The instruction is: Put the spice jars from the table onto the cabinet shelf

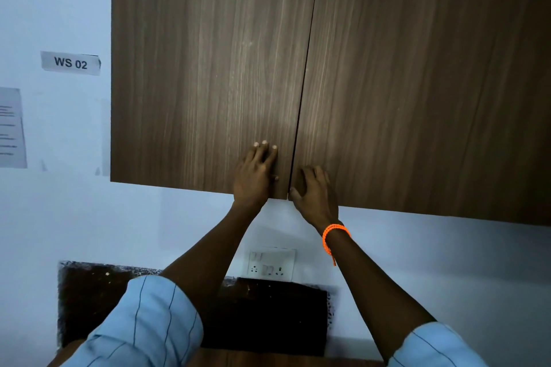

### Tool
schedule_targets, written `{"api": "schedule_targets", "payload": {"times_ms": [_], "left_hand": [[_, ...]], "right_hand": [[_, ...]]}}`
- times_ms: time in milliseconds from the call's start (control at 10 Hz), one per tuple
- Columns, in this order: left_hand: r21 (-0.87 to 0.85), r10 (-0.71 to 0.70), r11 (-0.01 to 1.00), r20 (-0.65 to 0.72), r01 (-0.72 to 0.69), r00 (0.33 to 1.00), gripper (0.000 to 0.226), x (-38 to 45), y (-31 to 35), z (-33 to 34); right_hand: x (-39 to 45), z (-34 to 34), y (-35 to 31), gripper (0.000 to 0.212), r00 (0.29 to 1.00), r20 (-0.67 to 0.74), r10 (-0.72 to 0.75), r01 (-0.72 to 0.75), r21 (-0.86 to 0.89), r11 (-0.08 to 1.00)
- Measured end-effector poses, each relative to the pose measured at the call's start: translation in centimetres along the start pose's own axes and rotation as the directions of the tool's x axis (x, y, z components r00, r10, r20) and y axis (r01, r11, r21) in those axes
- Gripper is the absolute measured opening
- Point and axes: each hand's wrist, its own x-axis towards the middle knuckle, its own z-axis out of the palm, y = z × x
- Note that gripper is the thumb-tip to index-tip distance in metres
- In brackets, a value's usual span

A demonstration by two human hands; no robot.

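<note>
Item: wall cabinet [328, 68], two wood-grain doors, both shut, meeting at a narrow centre seam. No handles visible.

Left door [202, 68]: left hand [253, 179] lies against its lower inner corner, fingers nearly straight and flat on the panel, thumb by the seam. It holds nothing.

Right door [417, 83]: right hand [313, 191] sits at its lower inner corner, fingers bent, thumb at the bottom edge beside the seam. Whether the fingertips hook under the edge cannot be told. An orange wristband [335, 232] circles that wrist.

Spice jars: not in view. Shelf: hidden behind the doors. Only a strip of the wooden table [268, 360] shows along the bottom edge of the frame, between two light blue sleeves [149, 322].

Step in hand, by judgement: opening the cabinet, before any jar is placed. To do it well, the fingers should catch the bottom edge of each door near the seam and draw outward evenly, each door swinging about its outer hinge side, wide enough to leave the shelf front free.

Room for moving: bare wall below the bottom edge of the cabinet; a switch and socket plate [271, 265] and a dark backsplash panel [268, 316] sit lower, well apart from the doors. Wall to the left carries a "WS 02" label [70, 63] and a printed sheet [10, 126], near the left door's outer edge; their clearance cannot be told.
</note>
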Motion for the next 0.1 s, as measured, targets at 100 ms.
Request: {"api": "schedule_targets", "payload": {"times_ms": [100], "left_hand": [[-0.007,0.041,0.999,-0.019,-0.041,0.999,0.073,0.49,-0.22,-0.4]], "right_hand": [[1.49,-0.64,-0.12,0.055,0.996,-0.087,-0.022,0.021,-0.013,1.0]]}}
